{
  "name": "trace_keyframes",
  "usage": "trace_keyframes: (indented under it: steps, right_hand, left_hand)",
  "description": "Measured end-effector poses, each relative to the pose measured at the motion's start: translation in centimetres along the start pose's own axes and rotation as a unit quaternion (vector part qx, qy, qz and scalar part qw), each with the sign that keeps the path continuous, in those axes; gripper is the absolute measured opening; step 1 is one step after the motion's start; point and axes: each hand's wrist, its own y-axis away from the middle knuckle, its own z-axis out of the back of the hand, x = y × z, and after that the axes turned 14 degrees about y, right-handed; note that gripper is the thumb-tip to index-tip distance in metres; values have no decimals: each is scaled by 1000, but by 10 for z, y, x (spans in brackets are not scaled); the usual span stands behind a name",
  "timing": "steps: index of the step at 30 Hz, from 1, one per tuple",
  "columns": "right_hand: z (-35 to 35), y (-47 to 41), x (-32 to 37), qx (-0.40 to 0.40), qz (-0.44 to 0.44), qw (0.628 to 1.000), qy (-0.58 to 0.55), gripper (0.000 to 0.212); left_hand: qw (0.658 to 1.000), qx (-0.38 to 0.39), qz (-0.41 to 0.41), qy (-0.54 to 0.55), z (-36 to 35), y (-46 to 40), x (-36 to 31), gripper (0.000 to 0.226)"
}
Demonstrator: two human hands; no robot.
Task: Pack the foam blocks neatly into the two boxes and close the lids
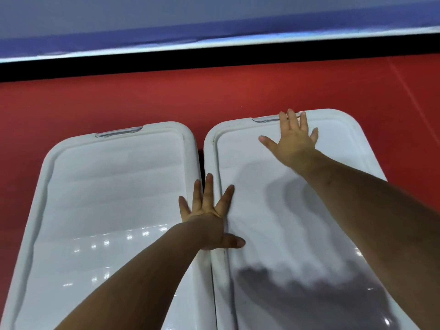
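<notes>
Two white plastic boxes stand side by side on a red floor, each with its lid on. The left lid (114,186) shows faint ridges and a clear latch at its far edge. My left hand (209,217) lies flat with spread fingers across the seam, on the inner rim of the right lid (262,222) and the left lid's edge. My right hand (292,141) presses flat on the far end of the right lid, fingertips at its clear latch (264,119). No foam blocks are visible; the lids hide the boxes' insides.
Red floor (119,101) surrounds the boxes. Beyond it run a black strip (214,58) and a blue-and-white wall or board (214,20). The boxes fill the lower view and touch along their long sides.
</notes>
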Motion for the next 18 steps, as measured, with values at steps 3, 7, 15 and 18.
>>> trace_keyframes:
  steps: [3,7,15,18]
  right_hand:
    - [3,11,15,55,-22,998,35,84]
    - [2,83,34,134,61,987,70,82]
    - [-18,347,-2,279,171,943,53,91]
    - [-21,407,4,270,139,952,39,85]
  left_hand:
    - [1000,-15,3,-4,-2,-1,0,121]
    - [998,-54,-20,-2,-7,-1,4,121]
    - [959,-203,46,190,-87,80,9,106]
    - [969,-167,-16,180,-124,131,22,92]
